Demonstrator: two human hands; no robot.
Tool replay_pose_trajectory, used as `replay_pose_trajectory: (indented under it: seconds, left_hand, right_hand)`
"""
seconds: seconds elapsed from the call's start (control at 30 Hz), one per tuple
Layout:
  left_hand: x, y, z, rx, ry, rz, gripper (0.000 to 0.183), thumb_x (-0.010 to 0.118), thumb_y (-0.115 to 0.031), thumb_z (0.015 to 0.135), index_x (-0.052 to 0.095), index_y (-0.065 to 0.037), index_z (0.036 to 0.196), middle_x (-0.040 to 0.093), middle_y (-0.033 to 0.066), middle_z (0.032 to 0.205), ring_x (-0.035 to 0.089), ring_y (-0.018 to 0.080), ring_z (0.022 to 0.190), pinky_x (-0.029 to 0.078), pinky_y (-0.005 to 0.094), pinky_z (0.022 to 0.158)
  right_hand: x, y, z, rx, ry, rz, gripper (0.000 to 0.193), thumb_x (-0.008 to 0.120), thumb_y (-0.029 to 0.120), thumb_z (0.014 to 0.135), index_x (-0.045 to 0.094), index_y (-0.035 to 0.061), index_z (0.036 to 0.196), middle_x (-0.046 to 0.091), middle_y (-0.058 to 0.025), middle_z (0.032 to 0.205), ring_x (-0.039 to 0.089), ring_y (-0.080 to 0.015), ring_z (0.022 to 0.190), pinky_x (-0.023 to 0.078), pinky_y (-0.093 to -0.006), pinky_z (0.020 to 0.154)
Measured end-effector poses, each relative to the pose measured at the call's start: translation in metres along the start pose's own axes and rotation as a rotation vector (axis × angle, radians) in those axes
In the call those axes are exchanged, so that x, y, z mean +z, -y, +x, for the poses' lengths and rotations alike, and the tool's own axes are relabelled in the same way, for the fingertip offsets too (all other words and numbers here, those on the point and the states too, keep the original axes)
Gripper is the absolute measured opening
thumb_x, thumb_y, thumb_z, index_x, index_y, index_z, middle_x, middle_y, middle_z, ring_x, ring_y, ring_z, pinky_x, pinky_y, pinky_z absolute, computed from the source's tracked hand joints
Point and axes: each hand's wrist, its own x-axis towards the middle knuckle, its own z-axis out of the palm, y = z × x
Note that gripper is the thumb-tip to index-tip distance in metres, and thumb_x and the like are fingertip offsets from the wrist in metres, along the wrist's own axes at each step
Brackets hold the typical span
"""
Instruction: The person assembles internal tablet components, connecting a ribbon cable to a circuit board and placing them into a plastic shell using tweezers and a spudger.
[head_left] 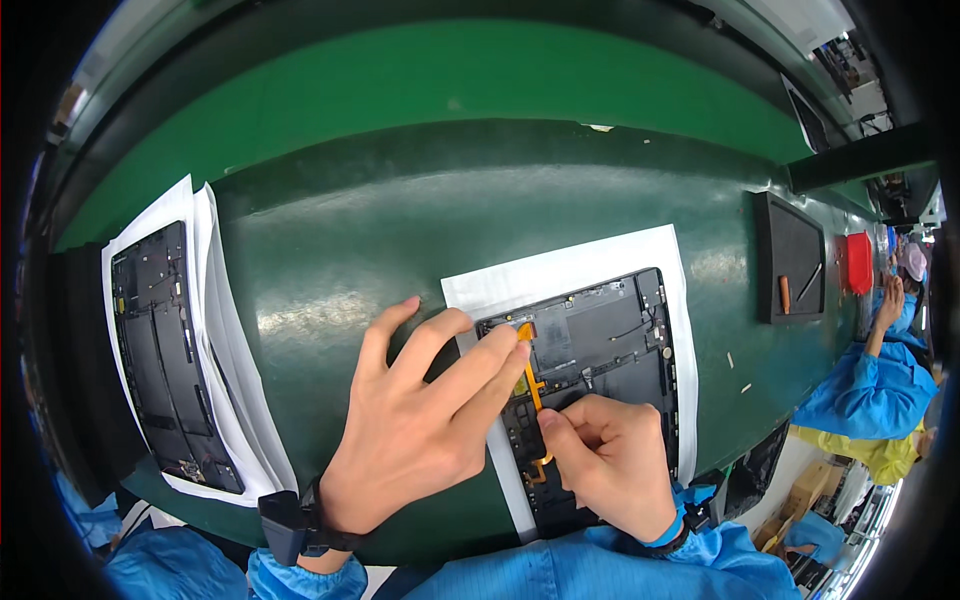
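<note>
A black tablet housing [570, 335] with small parts along its edges lies on a white sheet [600, 257] in front of me. An orange flex cable [533, 384] runs down the left side of the housing. My left hand [415, 425] reaches in with its fingers spread. Its index and middle fingertips rest at the cable's upper end, while the thumb and other fingers stand apart. Lower down, my right hand [620, 465] has thumb and index finger pinched together on the cable, and its remaining fingers are curled. The lower end of the housing is partly hidden by my right hand and sleeve.
At the left, another black housing [165, 350] lies on a stack of white sheets [235, 370]. A black tray [795, 225] with an orange-handled tool stands at the right, beside a red bin [859, 262]. Co-workers in blue sit farther right. Small scraps lie on the green table [340, 240].
</note>
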Motion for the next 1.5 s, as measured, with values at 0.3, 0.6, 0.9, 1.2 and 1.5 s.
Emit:
replay_pose_trajectory:
  seconds: [0.3,0.6,0.9,1.2,1.5]
  left_hand:
    - [0.001,-0.001,0.001,-0.016,-0.002,-0.024,0.046,0.069,0.001,0.066,0.078,-0.007,0.11,0.068,0.0024,0.116,0.061,0.0284,0.106,0.044,0.0556,0.105]
    - [0.003,0.003,0.0,0.024,-0.005,0.012,0.042,0.073,-0.003,0.068,0.078,-0.005,0.109,0.066,0.0014,0.121,0.06,0.0254,0.108,0.045,0.0567,0.101]
    - [-0.002,0.0,0.001,0.0,0.018,0.02,0.043,0.068,0.002,0.07,0.076,-0.007,0.112,0.069,0.0033,0.117,0.061,0.0296,0.11,0.041,0.0566,0.11]
    - [-0.007,-0.06,-0.029,-0.054,0.142,-0.055,0.035,0.082,-0.009,0.07,0.071,-0.003,0.102,0.071,0.0107,0.115,0.064,0.0321,0.115,0.044,0.0548,0.109]
    - [0.001,-0.073,-0.025,-0.104,0.08,-0.156,0.032,0.078,0.001,0.067,0.069,0.0,0.099,0.069,0.0144,0.111,0.064,0.0383,0.108,0.049,0.051,0.097]
  right_hand:
    - [0.001,-0.003,0.002,-0.061,-0.007,-0.026,0.024,0.073,0.007,0.093,0.065,-0.0065,0.075,0.063,-0.0127,0.057,0.052,-0.0087,0.047,0.041,-0.0292,0.045]
    - [0.003,-0.002,0.004,-0.108,-0.03,-0.07,0.024,0.073,0.006,0.091,0.063,-0.0057,0.073,0.062,-0.0163,0.057,0.057,-0.018,0.044,0.043,-0.0328,0.046]
    - [-0.043,-0.011,-0.021,-0.239,0.004,-0.06,0.03,0.072,0.01,0.094,0.064,-0.0004,0.068,0.057,-0.0083,0.05,0.056,-0.0145,0.042,0.038,-0.0299,0.042]
    - [-0.23,-0.06,0.018,-0.555,-0.808,-0.019,0.011,0.069,0.008,0.097,0.069,-0.003,0.097,0.064,-0.0013,0.067,0.059,-0.006,0.058,0.041,-0.0203,0.049]
    - [-0.332,-0.08,0.075,-0.221,-0.857,-0.619,0.042,0.079,0.033,0.089,0.071,-0.0075,0.078,0.064,-0.0175,0.06,0.063,-0.0231,0.056,0.049,-0.0356,0.057]
